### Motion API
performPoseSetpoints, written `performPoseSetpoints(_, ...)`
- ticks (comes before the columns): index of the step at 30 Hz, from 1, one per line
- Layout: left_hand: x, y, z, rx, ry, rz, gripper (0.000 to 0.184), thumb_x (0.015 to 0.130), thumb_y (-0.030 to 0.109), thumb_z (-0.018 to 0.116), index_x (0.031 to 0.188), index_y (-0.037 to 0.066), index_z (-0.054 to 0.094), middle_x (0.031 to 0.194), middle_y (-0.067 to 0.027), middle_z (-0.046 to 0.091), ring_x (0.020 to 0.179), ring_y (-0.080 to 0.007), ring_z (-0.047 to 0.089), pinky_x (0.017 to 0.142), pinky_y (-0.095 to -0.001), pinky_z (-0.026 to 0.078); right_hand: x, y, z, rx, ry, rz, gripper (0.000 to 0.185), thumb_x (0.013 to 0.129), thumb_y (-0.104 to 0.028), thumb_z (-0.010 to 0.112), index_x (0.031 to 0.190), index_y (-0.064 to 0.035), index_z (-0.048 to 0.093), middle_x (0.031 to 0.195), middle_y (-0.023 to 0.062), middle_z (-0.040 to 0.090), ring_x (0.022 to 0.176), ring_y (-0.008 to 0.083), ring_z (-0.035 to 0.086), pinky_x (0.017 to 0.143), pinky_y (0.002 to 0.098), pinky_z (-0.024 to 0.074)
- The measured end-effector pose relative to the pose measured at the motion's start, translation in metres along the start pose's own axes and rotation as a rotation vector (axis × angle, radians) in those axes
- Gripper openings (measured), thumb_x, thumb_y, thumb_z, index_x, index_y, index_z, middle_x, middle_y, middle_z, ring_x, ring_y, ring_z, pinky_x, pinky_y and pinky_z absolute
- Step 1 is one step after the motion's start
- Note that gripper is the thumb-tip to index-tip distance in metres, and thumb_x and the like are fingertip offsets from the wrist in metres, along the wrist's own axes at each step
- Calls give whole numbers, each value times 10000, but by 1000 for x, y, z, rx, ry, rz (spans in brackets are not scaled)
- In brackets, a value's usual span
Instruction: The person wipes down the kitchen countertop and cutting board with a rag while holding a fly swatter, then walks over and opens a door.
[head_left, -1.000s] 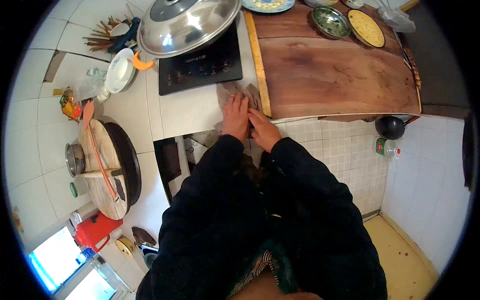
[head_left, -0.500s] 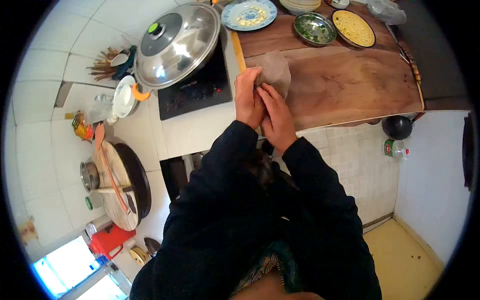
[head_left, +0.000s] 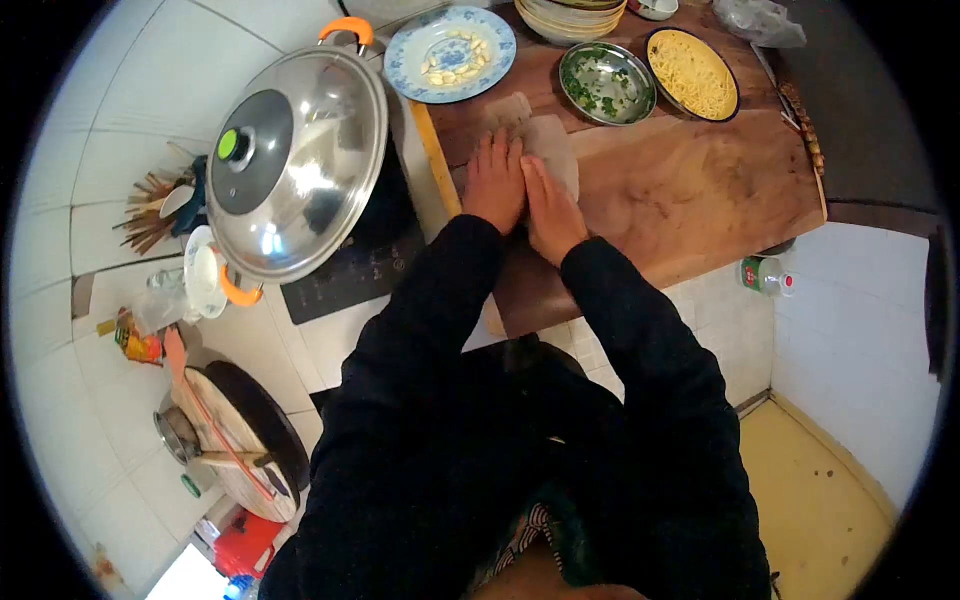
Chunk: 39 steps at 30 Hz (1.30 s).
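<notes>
Both hands rest on a greyish-brown cloth [head_left: 552,145] spread on the wooden board [head_left: 690,190], near its left edge. My left hand [head_left: 495,182] lies flat on the cloth with its fingers stretched forward. Beside it, my right hand [head_left: 552,208] presses on the cloth, fingers extended and touching the left hand's side. Part of the cloth is bunched beyond the left fingertips. Ahead are a blue-patterned plate [head_left: 405,50] with pale pieces, a metal bowl [head_left: 612,85] with chopped greens and a yellow dish [head_left: 692,75] of shredded food.
A large lidded pan [head_left: 330,150] stands on the black cooktop [head_left: 355,275] at left. Stacked bowls [head_left: 570,18] are at the back. Farther left are a white bowl [head_left: 203,275], a round wooden lid [head_left: 230,430] and a red thermos [head_left: 243,545].
The hands and cloth have moved from the counter beside the cooktop onto the board. The view has shifted, bringing the blue plate and whole pan lid into sight.
</notes>
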<state>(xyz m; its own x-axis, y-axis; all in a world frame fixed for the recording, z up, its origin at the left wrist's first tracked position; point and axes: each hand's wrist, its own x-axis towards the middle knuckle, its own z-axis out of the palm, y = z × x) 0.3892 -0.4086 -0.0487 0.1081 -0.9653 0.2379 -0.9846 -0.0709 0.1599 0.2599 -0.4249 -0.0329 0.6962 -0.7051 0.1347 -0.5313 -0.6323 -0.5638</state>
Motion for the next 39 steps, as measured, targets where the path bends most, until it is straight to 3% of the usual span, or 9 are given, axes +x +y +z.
performPoseSetpoints(11, 99, -14, 20, -147, -58, -26, 427, 844, 160, 427, 1248, 30, 377, 1308, -189, 332, 1175, -366, 339, 942, -488, 306, 79, 39, -14, -16, 50, 109, 737, 647, 42, 560, 1315, -39, 258, 1346, 193, 306, 1188, 336, 372, 977, 397, 314)
performPoseSetpoints(16, 100, -17, 21, -137, -45, -1, 433, 846, 161, 430, 1258, 41, 367, 1307, -180, 333, 1151, -365, 358, 923, -495, 322, 83, 43, -2, -51, 121, 55, 722, 668, 10, 563, 1317, -3, 246, 1338, 219, 304, 1175, 356, 383, 958, 390, 339)
performPoseSetpoints(20, 75, -9, 8, -143, -60, 18, 429, 848, 153, 426, 1259, 46, 365, 1306, -173, 334, 1194, -378, 318, 933, -493, 315, 57, 21, -25, -9, -44, 137, 679, 684, 9, 556, 1298, 13, 266, 1334, 222, 305, 1119, 361, 433, 896, 397, 402)
performPoseSetpoints(21, 61, -8, 8, -118, 19, 113, 436, 847, 150, 426, 1263, 38, 358, 1305, -180, 334, 1198, -381, 313, 945, -483, 311, 44, 21, -22, 9, 3, 70, 674, 688, 29, 545, 1301, 7, 265, 1338, 217, 299, 1108, 373, 439, 887, 407, 412)
performPoseSetpoints(27, -28, 65, -23, -119, -197, 14, 469, 807, 81, 469, 1256, -5, 360, 1323, -208, 313, 1214, -396, 296, 964, -463, 300, -57, 23, -59, 168, -293, 44, 539, 797, -36, 432, 1310, -30, 268, 1348, 191, 302, 1091, 357, 473, 875, 395, 426)
performPoseSetpoints(30, -44, 119, -22, -142, -231, -6, 493, 792, 76, 489, 1259, -9, 354, 1320, -229, 306, 1216, -409, 290, 966, -477, 290, -104, 56, -69, 177, -121, -91, 509, 805, -55, 432, 1295, -29, 297, 1345, 184, 314, 1028, 362, 517, 851, 410, 438)
performPoseSetpoints(33, -21, 176, -5, -168, -253, 42, 503, 789, 86, 495, 1264, 3, 352, 1315, -240, 307, 1216, -416, 286, 955, -493, 288, -130, 106, -97, 205, -191, -13, 493, 807, -72, 446, 1280, -20, 318, 1336, 183, 328, 1021, 355, 523, 843, 418, 439)
performPoseSetpoints(36, 25, 232, 24, -116, -279, 143, 515, 786, 88, 499, 1272, 15, 346, 1312, -240, 309, 1211, -416, 291, 950, -490, 288, -140, 170, -131, 81, -102, 14, 484, 800, -70, 458, 1263, -7, 330, 1324, 184, 339, 1072, 343, 489, 865, 412, 425)
performPoseSetpoints(39, 88, 294, 43, -168, -216, 202, 448, 809, 105, 465, 1242, 30, 377, 1294, -225, 338, 1202, -399, 311, 953, -455, 298, -132, 229, -193, 175, -62, 93, 498, 783, -39, 463, 1262, -2, 330, 1315, 181, 348, 1145, 335, 423, 913, 401, 390)
